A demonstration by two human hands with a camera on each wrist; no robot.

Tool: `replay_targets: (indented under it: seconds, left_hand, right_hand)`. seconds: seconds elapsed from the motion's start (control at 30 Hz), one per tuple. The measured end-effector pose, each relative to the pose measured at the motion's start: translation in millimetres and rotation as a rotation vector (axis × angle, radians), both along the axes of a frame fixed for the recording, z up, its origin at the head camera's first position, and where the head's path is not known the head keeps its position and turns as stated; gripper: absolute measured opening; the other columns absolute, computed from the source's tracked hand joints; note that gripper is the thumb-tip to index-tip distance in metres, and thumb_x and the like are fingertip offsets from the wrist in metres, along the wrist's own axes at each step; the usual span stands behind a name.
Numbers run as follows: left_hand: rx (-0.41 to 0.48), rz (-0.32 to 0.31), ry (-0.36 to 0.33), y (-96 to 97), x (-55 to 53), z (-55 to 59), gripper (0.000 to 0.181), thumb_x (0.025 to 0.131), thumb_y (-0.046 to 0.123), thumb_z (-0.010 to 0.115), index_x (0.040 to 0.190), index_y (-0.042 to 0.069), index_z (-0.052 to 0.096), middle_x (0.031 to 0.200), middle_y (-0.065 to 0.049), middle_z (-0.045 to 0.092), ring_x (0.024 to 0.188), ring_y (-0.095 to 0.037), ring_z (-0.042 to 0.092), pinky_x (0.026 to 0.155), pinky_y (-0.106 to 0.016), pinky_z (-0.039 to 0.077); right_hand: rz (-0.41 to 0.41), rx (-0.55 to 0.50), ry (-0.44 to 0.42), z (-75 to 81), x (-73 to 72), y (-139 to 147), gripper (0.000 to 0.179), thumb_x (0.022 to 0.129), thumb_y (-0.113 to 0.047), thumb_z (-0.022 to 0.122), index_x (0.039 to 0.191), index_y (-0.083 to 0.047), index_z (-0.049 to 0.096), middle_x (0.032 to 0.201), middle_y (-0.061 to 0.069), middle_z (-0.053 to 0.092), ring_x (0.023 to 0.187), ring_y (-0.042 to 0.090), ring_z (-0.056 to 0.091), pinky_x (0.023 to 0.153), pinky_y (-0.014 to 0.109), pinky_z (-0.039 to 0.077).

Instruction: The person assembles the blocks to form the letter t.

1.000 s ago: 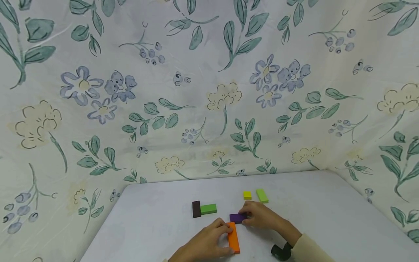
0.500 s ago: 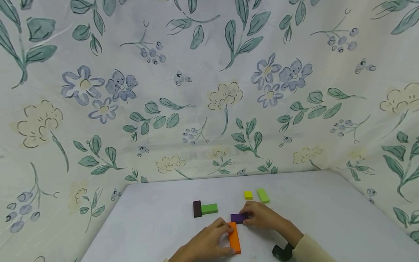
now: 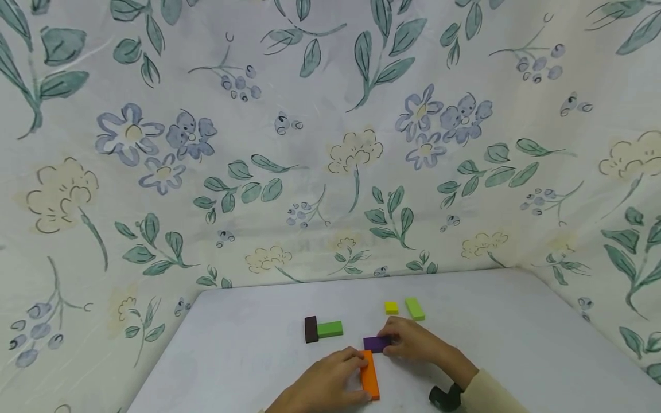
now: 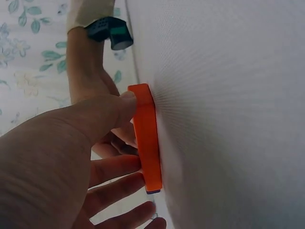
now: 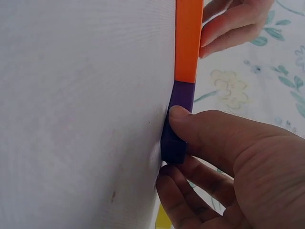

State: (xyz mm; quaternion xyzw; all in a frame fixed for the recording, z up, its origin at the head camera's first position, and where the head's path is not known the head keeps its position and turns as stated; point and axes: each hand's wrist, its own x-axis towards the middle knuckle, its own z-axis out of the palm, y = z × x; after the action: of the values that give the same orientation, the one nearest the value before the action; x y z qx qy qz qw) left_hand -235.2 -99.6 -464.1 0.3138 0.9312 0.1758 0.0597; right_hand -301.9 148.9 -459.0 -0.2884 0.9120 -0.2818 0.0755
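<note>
In the head view, my left hand (image 3: 330,378) holds a long orange block (image 3: 370,380) lying on the table, thumb at the near end and fingertips at the far end. My right hand (image 3: 413,339) pinches a shorter purple block (image 3: 374,344), lying crosswise at the orange block's far end. From the right wrist view, the purple block (image 5: 181,98) appears to meet the end of the orange block (image 5: 187,43), with the right thumb pressed on its side. The left wrist view shows the left thumb and fingertips along the orange block (image 4: 147,138).
Farther back left, a dark brown block (image 3: 311,330) touches the end of a green block (image 3: 329,329). A small yellow block (image 3: 391,308) and a light green block (image 3: 415,308) lie beyond the right hand. Flower-patterned cloth (image 3: 310,172) rises behind the white table (image 3: 232,344).
The left hand's upper fingers have lowered very slightly on the orange block. Both blocks and the right hand stay in place.
</note>
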Motion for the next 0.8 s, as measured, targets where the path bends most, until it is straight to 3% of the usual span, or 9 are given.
replay_targets:
  seconds: [0.2,0.4,0.63,0.8]
  left_hand:
    - [-0.054,-0.018,0.069,1.7,2.7,4.0,0.054,0.086,0.059,0.07,0.129,0.027,0.065,0.137,0.009,0.059,0.127,-0.01,0.055,0.106,-0.036,0.05]
    - [-0.068,-0.055,0.127,1.3,5.8,6.4,0.05,0.088,0.058,0.068,0.125,0.025,0.066,0.132,0.008,0.061,0.121,-0.01,0.057,0.105,-0.036,0.051]
    - [-0.118,-0.083,0.241,0.6,7.7,5.0,0.047,0.09,0.057,0.066,0.121,0.022,0.069,0.122,0.006,0.063,0.111,-0.01,0.059,0.098,-0.032,0.054]
    - [-0.159,-0.07,0.257,4.3,10.1,9.3,0.046,0.089,0.058,0.067,0.118,0.022,0.07,0.12,0.006,0.065,0.107,-0.01,0.059,0.096,-0.031,0.055]
  right_hand:
    - [0.004,-0.002,0.001,0.1,-0.2,0.9,0.028,0.085,-0.019,0.08,0.112,-0.012,0.075,0.1,-0.006,0.064,0.086,0.005,0.054,0.081,0.025,0.054]
    - [0.006,0.002,-0.006,-2.0,0.4,0.7,0.028,0.086,-0.019,0.079,0.113,-0.011,0.075,0.102,-0.005,0.065,0.086,0.004,0.055,0.083,0.027,0.055]
    - [-0.004,0.017,-0.006,-1.2,1.3,-0.7,0.028,0.086,-0.019,0.079,0.112,-0.012,0.075,0.101,-0.005,0.064,0.087,0.007,0.055,0.084,0.031,0.055]
    - [-0.006,0.012,-0.004,-1.7,0.4,0.4,0.028,0.086,-0.019,0.079,0.112,-0.012,0.075,0.101,-0.005,0.064,0.087,0.007,0.056,0.084,0.033,0.056]
